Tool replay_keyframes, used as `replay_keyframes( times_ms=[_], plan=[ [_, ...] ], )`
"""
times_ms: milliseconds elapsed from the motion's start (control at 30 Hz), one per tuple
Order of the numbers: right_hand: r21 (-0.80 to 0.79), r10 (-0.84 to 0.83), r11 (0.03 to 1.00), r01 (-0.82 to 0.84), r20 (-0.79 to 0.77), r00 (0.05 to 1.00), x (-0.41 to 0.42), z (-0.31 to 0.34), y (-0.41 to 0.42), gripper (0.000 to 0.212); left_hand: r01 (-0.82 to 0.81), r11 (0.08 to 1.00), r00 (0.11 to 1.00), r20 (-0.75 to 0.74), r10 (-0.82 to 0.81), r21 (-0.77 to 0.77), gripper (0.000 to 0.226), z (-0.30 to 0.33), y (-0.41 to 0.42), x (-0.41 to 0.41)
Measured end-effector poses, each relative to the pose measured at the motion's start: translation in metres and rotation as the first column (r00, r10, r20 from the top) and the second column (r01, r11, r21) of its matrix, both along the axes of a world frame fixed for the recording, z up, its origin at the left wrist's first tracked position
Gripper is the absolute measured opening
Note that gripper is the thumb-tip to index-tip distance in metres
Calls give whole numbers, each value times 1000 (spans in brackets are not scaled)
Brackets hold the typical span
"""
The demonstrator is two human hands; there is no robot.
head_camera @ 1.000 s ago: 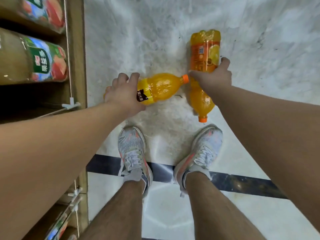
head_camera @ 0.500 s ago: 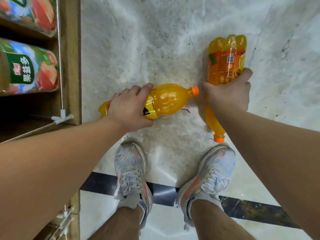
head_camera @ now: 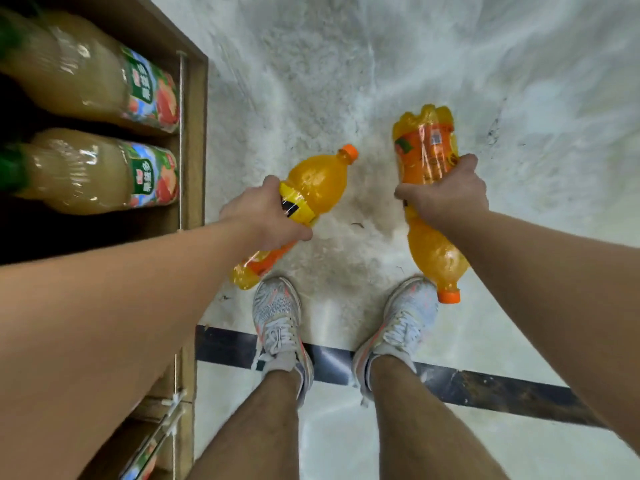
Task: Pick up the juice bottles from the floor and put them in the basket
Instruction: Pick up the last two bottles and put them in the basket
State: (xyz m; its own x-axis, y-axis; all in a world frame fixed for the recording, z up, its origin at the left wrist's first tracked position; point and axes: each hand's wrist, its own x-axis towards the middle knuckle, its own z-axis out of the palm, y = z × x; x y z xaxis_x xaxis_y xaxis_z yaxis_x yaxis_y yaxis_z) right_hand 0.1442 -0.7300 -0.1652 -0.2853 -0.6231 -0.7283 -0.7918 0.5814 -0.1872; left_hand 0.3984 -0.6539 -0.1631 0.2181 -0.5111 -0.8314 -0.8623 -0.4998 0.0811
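Two orange juice bottles with orange caps are above the pale marble floor. My left hand [head_camera: 266, 216] grips the left juice bottle [head_camera: 317, 183] around its yellow label; its cap points up and to the right. My right hand [head_camera: 446, 194] grips the right juice bottle [head_camera: 427, 147] around its orange label; its cap hangs down beside my right shoe. Both bottles look lifted off the floor. No basket is in view.
A wooden shelf unit [head_camera: 192, 98] stands at the left, holding large pale juice bottles [head_camera: 93, 171] lying on their sides. My two grey shoes [head_camera: 277, 317] stand on the floor by a dark stripe [head_camera: 485, 386].
Both hands have closed around the bottles and raised them. The left bottle has swung so its cap points up-right, and the two bottles have moved apart.
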Motion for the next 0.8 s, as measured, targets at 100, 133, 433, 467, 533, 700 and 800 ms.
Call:
replay_keyframes(
  times_ms=[100, 133, 433, 467, 533, 700, 800],
  plan=[
    [4, 73, 997, -73, -3, 997, -5, 67, -2, 97, -124, 991, 991, -55, 121, -55, 84, 70, -3, -4],
    [6, 99, 995, -99, -9, 995, -5, 91, -5, 97, -144, 987, 988, -73, 139, -75, 83, 97, -6, -5],
    [-5, 333, 943, -334, -67, 941, 4, 407, -60, 99, -276, 921, 950, -223, 219, -274, 82, 381, -53, -20],
    [-30, 335, 941, -338, -79, 939, 6, 448, -65, 99, -310, 903, 937, -254, 239, -297, 81, 417, -59, -19],
    [-79, 334, 936, -342, -104, 937, 2, 535, -75, 98, -355, 872, 916, -313, 252, -338, 80, 491, -73, -20],
    [-138, 411, 890, -435, -173, 895, 8, 758, -77, 99, -393, 784, 889, -417, 190, -480, 84, 686, -81, -11],
    [-188, 442, 848, -495, -263, 858, 16, 868, -66, 102, -417, 686, 881, -452, 143, -596, 89, 788, -76, -3]
  ],
)
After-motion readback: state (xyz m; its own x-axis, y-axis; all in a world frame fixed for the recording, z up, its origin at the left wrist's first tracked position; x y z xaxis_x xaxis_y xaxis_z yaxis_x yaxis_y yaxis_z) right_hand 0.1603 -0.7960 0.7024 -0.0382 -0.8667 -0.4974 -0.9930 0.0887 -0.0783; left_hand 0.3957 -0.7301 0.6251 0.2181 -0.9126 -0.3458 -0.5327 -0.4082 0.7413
